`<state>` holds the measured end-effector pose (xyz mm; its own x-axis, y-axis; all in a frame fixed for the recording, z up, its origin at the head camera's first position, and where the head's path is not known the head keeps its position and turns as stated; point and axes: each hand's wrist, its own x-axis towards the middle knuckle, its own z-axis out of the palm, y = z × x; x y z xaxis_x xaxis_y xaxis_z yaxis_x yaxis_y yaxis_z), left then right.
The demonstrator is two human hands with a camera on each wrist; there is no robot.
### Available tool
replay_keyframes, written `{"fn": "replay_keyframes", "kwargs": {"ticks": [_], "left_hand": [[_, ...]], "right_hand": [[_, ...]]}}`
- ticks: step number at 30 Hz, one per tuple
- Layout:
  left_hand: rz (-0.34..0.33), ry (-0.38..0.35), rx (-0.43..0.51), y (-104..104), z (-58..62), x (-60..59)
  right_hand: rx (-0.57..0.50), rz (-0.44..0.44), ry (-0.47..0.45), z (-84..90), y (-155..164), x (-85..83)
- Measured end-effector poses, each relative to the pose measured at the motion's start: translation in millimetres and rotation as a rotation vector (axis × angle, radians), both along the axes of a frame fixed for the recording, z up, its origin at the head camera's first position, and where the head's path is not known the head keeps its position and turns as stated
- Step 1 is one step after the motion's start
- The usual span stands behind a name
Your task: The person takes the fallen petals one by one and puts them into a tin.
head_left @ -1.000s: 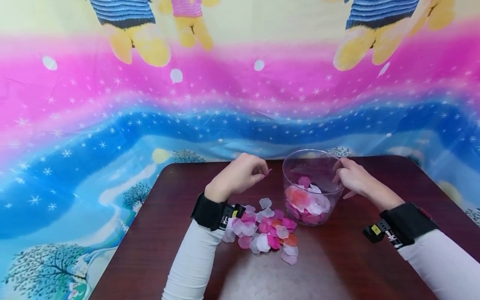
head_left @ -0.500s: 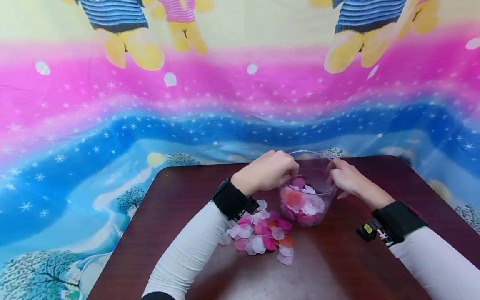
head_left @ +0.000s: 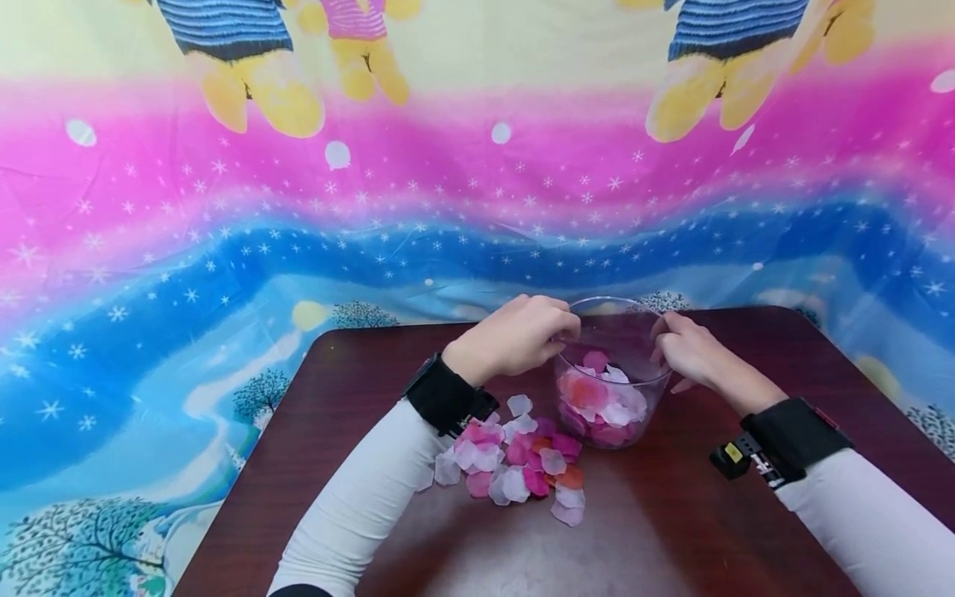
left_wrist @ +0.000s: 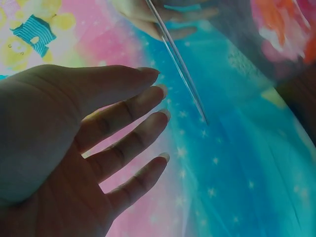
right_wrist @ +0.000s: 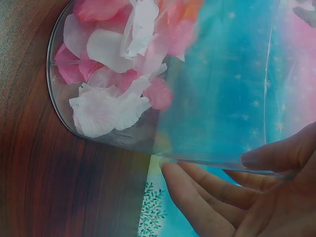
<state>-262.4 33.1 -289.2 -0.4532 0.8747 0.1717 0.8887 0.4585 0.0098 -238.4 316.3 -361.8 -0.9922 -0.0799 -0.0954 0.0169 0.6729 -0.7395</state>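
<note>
A clear plastic tub [head_left: 660,398] stands on the table, part filled with pink, white and orange artificial petals [head_left: 603,406]. My right hand [head_left: 694,352] pinches its right rim, thumb inside and fingers outside, as the right wrist view shows. At the opposite side, my left hand [head_left: 518,333] hovers right by the rim. In the left wrist view, the fingers [left_wrist: 140,106] are loosely bent with nothing between them and the thumb. More loose petals [head_left: 515,464] lie in a pile in front of the tub, beneath the left wrist.
The dark wooden table [head_left: 716,514] ends just behind the tub. A printed cloth backdrop [head_left: 462,191] hangs behind and around it. Black wrist straps [head_left: 794,439] with small cameras sit over white sleeves.
A second ago my left fingertips held a pink petal left of the tub. The hand moved right to the rim, then slightly back left, now without the petal. The right hand keeps its grip.
</note>
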Motion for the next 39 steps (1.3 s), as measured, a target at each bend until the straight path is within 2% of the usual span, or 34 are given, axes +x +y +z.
{"fn": "replay_keyframes", "kwargs": {"ticks": [4,8,11,16,20,24,30,33,36,39], "left_hand": [[0.052,0.009,-0.001,-16,1.4,-4.9],[0.064,-0.045,0.008,-29,-9.7,-17.3],[0.068,-0.148,-0.002,-35,-28.5,-31.5],[0.144,-0.264,-0.104,-40,-68.0,-48.8],[0.199,-0.334,-0.213,-35,-90.8,-49.5],[0.226,-0.365,-0.282,-27,-104.4,-46.6],[0.250,-0.317,-0.315,-18,-115.4,-46.0],[0.244,-0.319,-0.322,-17,-118.3,-45.6],[0.227,-0.335,-0.327,-18,-117.1,-44.3],[0.201,-0.349,-0.307,-22,-110.5,-44.9]], "right_hand": [[-0.002,-0.001,0.000,0.3,2,0.2],[-0.006,-0.002,0.002,2.5,5,1.0],[-0.004,-0.008,0.003,3.4,6,0.4],[-0.007,-0.019,-0.004,0.9,4,-1.1],[-0.009,-0.021,0.000,-0.6,3,-1.1],[-0.011,-0.017,0.007,-1.7,2,-0.8],[-0.010,-0.015,0.013,-0.8,-1,-1.1],[-0.005,-0.014,0.008,1.4,-2,-0.8],[-0.002,-0.012,-0.004,2.9,-1,-0.4],[-0.001,-0.010,-0.009,2.9,0,-0.2]]}}
